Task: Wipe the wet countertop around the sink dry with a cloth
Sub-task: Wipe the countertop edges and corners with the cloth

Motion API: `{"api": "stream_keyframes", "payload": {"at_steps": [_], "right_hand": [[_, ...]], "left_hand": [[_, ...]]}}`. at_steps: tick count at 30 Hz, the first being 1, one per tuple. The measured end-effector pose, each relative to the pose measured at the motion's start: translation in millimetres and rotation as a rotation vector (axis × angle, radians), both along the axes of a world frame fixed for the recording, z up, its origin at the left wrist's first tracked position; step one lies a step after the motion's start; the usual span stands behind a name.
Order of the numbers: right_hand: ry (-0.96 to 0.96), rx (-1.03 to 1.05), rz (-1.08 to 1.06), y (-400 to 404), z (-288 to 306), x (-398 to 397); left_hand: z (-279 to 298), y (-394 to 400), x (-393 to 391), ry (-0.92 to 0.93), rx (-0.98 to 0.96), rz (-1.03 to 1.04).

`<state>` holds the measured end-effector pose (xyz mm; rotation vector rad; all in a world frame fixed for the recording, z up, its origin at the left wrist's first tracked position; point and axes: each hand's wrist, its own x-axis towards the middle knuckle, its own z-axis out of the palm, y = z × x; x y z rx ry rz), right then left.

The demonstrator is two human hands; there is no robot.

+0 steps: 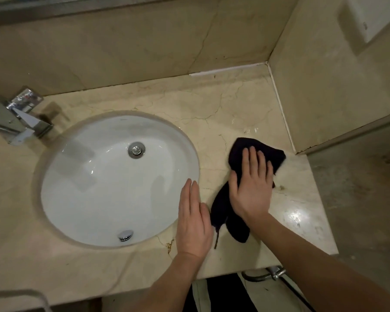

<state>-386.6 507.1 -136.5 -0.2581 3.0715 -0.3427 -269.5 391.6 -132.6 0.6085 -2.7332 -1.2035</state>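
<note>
The right hand (250, 188) presses flat, fingers (253, 162) straight and close together, on a crumpled dark navy cloth (221, 212) that lies on the cream veined marble desk (223, 109) just right of the round white ceramic sink (88, 176). The left hand (194, 219) rests open, fingers straight, on the desk at the sink's right rim, just beside the cloth and holding nothing. Wiping looks to be under way on the right-hand strip. Glossy patches near the front right corner and by the side wall suggest water there, so that side seems unfinished. The strip behind the sink, around the square chrome tap (16, 118), and the left and front edges appear not yet reached, though their wetness is hard to judge.
</note>
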Motion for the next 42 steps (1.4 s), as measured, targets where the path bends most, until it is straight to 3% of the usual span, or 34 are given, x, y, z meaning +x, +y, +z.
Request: {"api": "stream_keyframes", "payload": {"at_steps": [8,11,13,16,18,20,22,24,26,31,34,37,42], "right_hand": [[0.045,-0.121,0.295,-71.4,-3.9,-9.4],[0.034,-0.197,0.494,-68.9,-2.2,-7.9],[-0.009,-0.291,0.52,-54.4,11.6,-0.2],[-0.148,-0.463,0.215,-13.9,47.9,23.6],[-0.134,-0.545,-0.046,27.8,66.3,39.5],[-0.105,-0.536,-0.245,72.3,74.9,44.3],[-0.17,-0.393,-0.326,108.7,72.4,36.9],[-0.214,-0.127,-0.267,131.0,59.8,30.2],[-0.183,-0.049,-0.191,134.5,42.5,30.7],[-0.05,-0.041,-0.196,93.0,14.8,39.2],[-0.041,-0.044,-0.033,43.0,11.1,41.1],[-0.038,-0.095,0.111,-17.6,8.4,51.1],[-0.064,-0.168,0.469,-74.0,6.0,73.2]], "left_hand": [[2.3,-2.1,-0.9,-0.023,0.05,0.036],[4.1,-1.6,-1.2,-0.014,0.069,0.071],[5.2,-1.4,-1.6,0.013,0.071,0.077],[6.0,-1.7,-1.0,0.014,0.072,0.079],[5.8,-1.6,-1.3,0.009,0.061,0.062],[3.7,-1.2,-1.2,-0.004,0.035,0.036],[1.9,-1.2,-2.4,-0.027,0.044,0.054],[1.1,-1.1,-2.8,-0.033,0.051,0.073],[2.2,-0.3,-2.6,-0.034,0.057,0.078],[6.0,-0.5,-0.5,-0.027,0.097,0.088],[9.7,-2.7,3.0,0.035,0.201,0.1],[19.2,-7.3,7.8,0.064,0.33,0.263],[15.3,-30.4,30.8,-0.042,0.203,0.449]]}}
